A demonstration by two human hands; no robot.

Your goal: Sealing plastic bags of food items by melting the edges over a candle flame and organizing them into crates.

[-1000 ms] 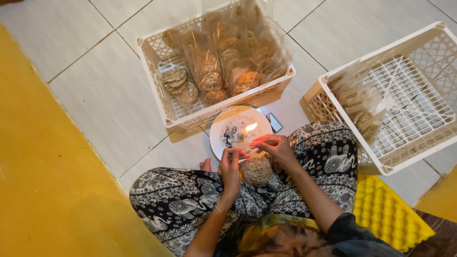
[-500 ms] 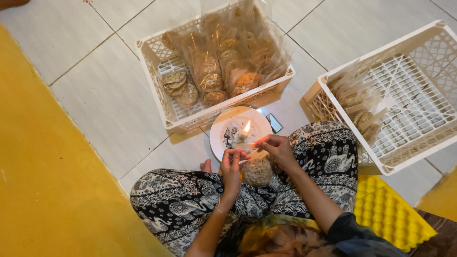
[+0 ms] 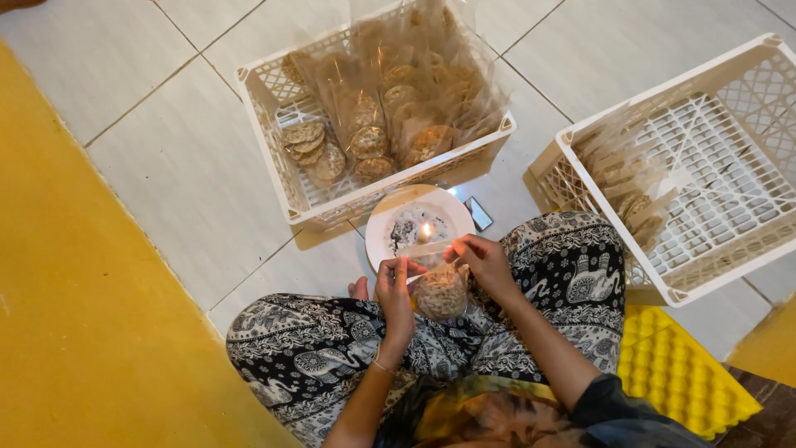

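both hands still pinch the clear plastic bag of round brown crackers [image 3: 440, 290] over the lap; left hand [image 3: 393, 286] and right hand [image 3: 485, 261] have kept its top edge at the small candle flame [image 3: 426, 231] on the white plate [image 3: 383, 236]; sealing seems underway.

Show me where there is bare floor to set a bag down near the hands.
Bare tiles lie left of the left crate, up to the yellow mat. A narrow strip runs between that crate and the right crate. It is crowded at the plate with its flame, where the left hand and right hand hold a bag.
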